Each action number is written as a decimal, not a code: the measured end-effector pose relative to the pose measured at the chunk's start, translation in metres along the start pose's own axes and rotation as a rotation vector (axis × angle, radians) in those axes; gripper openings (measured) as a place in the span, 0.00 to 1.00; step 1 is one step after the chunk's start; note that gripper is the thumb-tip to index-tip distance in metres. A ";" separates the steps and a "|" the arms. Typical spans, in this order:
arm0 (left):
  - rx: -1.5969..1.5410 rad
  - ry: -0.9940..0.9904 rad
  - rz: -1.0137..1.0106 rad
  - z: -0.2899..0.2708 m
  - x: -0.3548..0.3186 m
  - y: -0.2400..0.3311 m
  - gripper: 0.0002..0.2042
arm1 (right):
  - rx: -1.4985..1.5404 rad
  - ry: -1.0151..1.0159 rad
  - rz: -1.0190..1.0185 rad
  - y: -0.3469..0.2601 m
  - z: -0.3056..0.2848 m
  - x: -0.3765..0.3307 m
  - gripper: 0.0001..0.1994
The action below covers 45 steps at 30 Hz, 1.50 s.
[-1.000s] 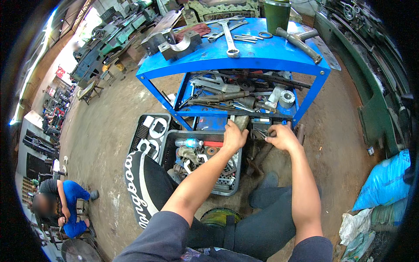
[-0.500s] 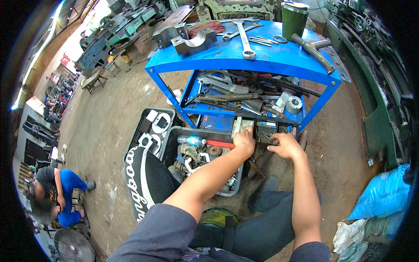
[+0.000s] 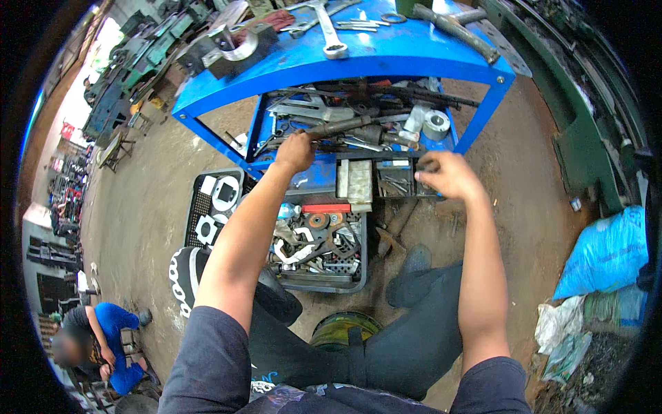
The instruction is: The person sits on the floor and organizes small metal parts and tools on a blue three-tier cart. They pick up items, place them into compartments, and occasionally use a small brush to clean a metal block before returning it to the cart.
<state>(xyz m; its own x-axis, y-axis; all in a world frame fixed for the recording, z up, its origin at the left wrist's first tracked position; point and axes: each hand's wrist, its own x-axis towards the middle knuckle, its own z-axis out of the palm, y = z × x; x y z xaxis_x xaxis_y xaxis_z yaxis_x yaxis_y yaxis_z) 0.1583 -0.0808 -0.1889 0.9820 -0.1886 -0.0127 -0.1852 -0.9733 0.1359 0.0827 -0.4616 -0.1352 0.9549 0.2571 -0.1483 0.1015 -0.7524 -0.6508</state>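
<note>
My left hand [image 3: 295, 152] is closed round the near left end of a dark metal shaft [image 3: 341, 127], which lies among tools on the cart's lower shelf. My fingertips there are partly hidden. Over the right end of a black drawer [image 3: 408, 196], my right hand [image 3: 452, 178] has its fingers bent together at a small dark thing I cannot make out. Pale rectangular blocks [image 3: 356, 181] fill the drawer's left compartment. Small metal bits [image 3: 394, 183] lie in the compartment beside them.
The blue cart [image 3: 386, 65] carries a combination wrench [image 3: 326, 31], a hammer [image 3: 458, 33] and a metal block [image 3: 241, 54] on top. Below the drawer stands a crate [image 3: 314, 281] of metal parts. A person [image 3: 86, 345] sits far left; a blue sack [image 3: 603, 255] lies right.
My left hand has left the pale blocks in the drawer and moved up and left to the shaft on the shelf. My right hand stays by the drawer's right end. The view has shifted.
</note>
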 end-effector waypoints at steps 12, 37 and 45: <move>0.387 0.017 0.127 0.046 0.028 -0.017 0.15 | 0.136 -0.034 -0.025 -0.015 0.008 0.063 0.23; -0.046 0.328 0.159 -0.001 0.059 -0.115 0.11 | 0.087 -0.200 -0.054 -0.047 0.033 0.082 0.23; -0.184 0.212 0.050 0.033 0.071 -0.121 0.18 | 0.062 -0.252 0.010 -0.035 0.037 0.090 0.24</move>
<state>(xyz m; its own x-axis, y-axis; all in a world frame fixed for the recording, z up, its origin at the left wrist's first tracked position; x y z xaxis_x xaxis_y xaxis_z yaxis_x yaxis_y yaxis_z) 0.2490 0.0188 -0.2394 0.9615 -0.1851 0.2033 -0.2424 -0.9196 0.3090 0.1547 -0.3896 -0.1536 0.8555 0.3985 -0.3305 0.0679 -0.7192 -0.6915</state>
